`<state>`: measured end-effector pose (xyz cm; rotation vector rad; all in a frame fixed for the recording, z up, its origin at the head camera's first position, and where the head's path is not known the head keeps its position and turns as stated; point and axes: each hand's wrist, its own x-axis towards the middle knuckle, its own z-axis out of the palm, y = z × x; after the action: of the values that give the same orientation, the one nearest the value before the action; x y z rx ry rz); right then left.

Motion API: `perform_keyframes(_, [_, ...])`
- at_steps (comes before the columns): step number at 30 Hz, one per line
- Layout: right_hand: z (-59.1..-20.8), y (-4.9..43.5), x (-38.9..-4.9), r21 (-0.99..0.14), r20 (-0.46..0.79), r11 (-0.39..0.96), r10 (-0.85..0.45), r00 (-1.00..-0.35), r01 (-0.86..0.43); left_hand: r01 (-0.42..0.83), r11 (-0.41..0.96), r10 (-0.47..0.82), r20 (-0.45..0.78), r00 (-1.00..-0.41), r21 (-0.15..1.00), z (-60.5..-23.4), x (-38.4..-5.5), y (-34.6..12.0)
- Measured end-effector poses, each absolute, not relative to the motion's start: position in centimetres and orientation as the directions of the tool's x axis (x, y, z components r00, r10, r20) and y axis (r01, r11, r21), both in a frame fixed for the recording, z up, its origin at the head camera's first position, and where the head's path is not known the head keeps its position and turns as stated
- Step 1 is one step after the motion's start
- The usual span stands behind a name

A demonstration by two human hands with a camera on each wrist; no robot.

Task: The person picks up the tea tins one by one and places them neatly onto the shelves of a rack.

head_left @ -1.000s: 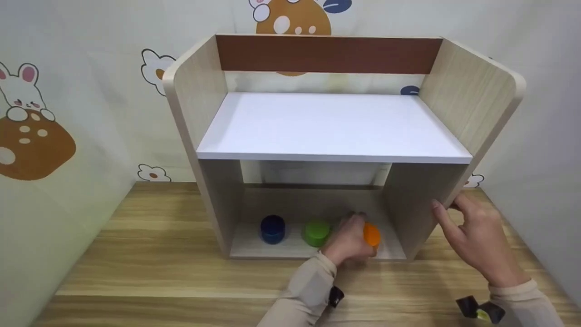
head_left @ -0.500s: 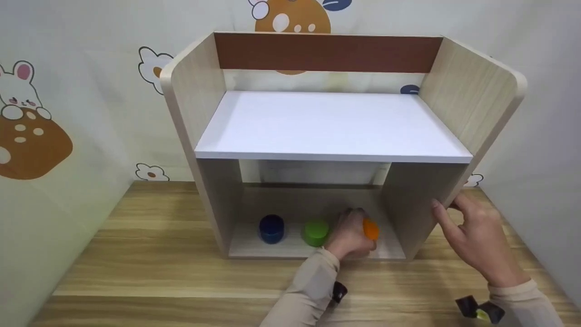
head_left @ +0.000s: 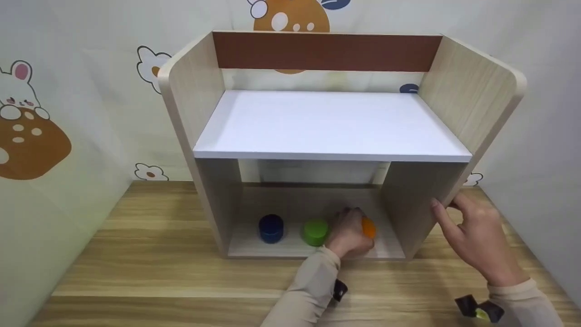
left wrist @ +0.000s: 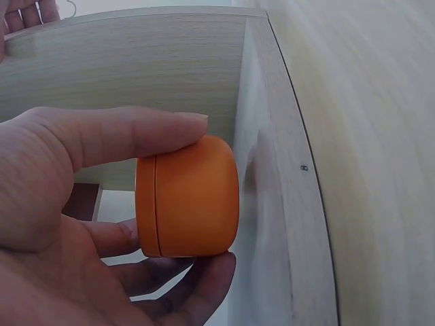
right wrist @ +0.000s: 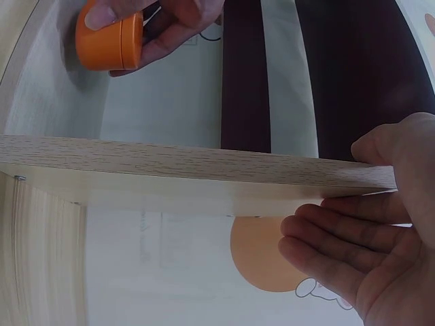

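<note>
My left hand (head_left: pixel 349 234) reaches into the lower compartment of a small wooden shelf unit. It holds a small orange lidded jar (left wrist: pixel 194 197), thumb on one side and fingers on the other. The jar's base is close over the bottom board. To its left on that board stand a green jar (head_left: pixel 315 232) and a dark blue jar (head_left: pixel 271 228), spaced apart. My right hand (head_left: pixel 479 240) grips the front edge of the right side panel (right wrist: pixel 204 159), the thumb on the inner face and fairly straight fingers along the outer face.
Above the jars spans a white middle shelf (head_left: pixel 333 125), with a brown back rail (head_left: pixel 329 53) behind it. The unit stands on a wood-grain table (head_left: pixel 150 272), near walls covered in cartoon-printed cloth (head_left: pixel 102 113).
My left hand and the orange jar have shifted slightly deeper into the compartment. The right hand stays on the side panel, and the green and blue jars keep their places.
</note>
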<state>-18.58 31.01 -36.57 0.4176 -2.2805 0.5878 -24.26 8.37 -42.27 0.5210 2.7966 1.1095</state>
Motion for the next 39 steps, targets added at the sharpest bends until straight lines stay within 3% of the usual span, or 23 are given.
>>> perform_keyframes(39, [-36.59,30.94,-18.4,-0.327,0.697,0.834,-0.103,-0.709,-0.443,0.262,0.726,0.321,0.023,-0.947,0.635,-42.97,-24.4,8.67])
